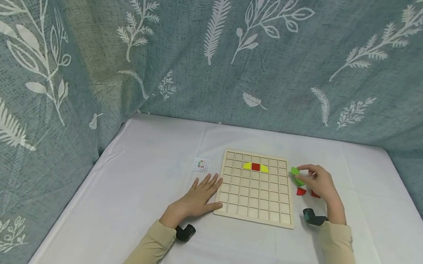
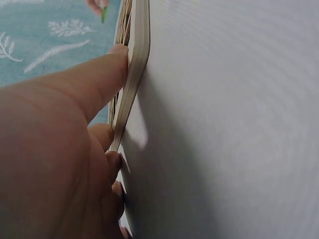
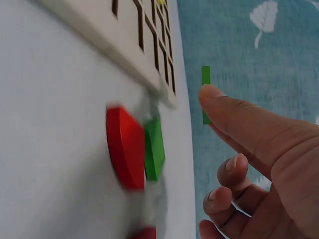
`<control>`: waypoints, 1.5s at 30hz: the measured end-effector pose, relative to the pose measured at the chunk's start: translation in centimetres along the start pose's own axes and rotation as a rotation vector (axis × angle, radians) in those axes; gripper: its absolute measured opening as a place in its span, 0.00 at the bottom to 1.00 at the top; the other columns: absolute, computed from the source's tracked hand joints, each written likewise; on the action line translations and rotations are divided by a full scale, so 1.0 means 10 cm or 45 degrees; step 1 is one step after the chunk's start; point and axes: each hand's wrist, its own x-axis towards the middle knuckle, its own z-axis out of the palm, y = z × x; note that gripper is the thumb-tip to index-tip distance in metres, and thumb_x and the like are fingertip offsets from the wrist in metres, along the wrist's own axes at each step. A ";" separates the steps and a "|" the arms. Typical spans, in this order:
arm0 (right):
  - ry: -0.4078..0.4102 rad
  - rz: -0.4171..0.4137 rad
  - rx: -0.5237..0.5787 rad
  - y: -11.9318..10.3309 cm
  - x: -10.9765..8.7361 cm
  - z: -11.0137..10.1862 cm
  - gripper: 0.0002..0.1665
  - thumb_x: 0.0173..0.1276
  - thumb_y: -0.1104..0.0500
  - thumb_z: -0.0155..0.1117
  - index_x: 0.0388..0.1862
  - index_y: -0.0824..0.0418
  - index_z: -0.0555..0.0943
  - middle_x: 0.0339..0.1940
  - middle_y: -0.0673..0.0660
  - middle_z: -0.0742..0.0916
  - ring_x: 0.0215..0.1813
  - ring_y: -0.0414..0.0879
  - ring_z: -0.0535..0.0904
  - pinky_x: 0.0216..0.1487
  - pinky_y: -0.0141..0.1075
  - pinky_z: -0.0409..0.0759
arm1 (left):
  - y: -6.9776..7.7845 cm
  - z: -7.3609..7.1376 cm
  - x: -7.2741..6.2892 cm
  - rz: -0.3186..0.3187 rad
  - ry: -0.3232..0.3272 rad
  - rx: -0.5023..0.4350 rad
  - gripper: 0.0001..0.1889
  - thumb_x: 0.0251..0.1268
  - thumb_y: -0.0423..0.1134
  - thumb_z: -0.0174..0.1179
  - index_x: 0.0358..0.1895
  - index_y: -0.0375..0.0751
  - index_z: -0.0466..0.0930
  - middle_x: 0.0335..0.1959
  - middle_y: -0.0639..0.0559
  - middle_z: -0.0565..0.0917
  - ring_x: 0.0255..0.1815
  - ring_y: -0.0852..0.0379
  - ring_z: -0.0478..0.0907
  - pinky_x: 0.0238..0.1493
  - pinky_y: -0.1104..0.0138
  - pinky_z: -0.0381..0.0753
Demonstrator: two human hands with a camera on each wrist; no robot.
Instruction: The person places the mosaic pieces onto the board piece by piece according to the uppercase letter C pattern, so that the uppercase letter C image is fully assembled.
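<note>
My right hand pinches a thin green tile between thumb and finger, above the table just right of a wooden grid board. Beneath it lie another green tile and a red curved-edge tile, with a second red tile partly hidden by the hand. Fingers spread, my left hand rests at the board's left edge; the left wrist view has its thumb against the rim. On the board, a red square tile sits between two yellow curved-edge tiles, one being the right yellow tile.
A small printed grid card with a coloured pattern lies left of the board. White cloth covers the table, and a leaf-patterned blue-green curtain hangs behind it. Black wrist devices, such as the left device, sit at both wrists.
</note>
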 end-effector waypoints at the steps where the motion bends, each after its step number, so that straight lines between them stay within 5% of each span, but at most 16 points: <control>1: -0.005 -0.008 -0.007 -0.02 0.01 0.02 0.21 0.63 0.53 0.64 0.51 0.63 0.79 0.33 0.59 0.74 0.30 0.48 0.64 0.25 0.36 0.65 | 0.00 0.00 0.00 -0.001 0.002 -0.001 0.38 0.68 0.55 0.48 0.74 0.42 0.45 0.75 0.45 0.45 0.76 0.45 0.35 0.71 0.45 0.34; 30: -0.034 -0.255 0.078 -0.55 0.10 0.42 0.16 0.60 0.59 0.67 0.46 0.62 0.82 0.27 0.55 0.72 0.29 0.46 0.63 0.27 0.36 0.63 | 0.01 0.00 0.01 -0.001 0.005 0.001 0.38 0.68 0.56 0.47 0.74 0.43 0.45 0.75 0.45 0.45 0.76 0.45 0.35 0.71 0.45 0.33; 45: -0.079 -0.279 0.077 -0.77 0.19 0.68 0.15 0.58 0.57 0.69 0.44 0.58 0.84 0.28 0.54 0.77 0.28 0.46 0.66 0.27 0.35 0.64 | 0.04 -0.02 0.00 -0.002 0.005 0.003 0.38 0.68 0.55 0.48 0.74 0.42 0.46 0.75 0.45 0.45 0.75 0.44 0.36 0.71 0.45 0.34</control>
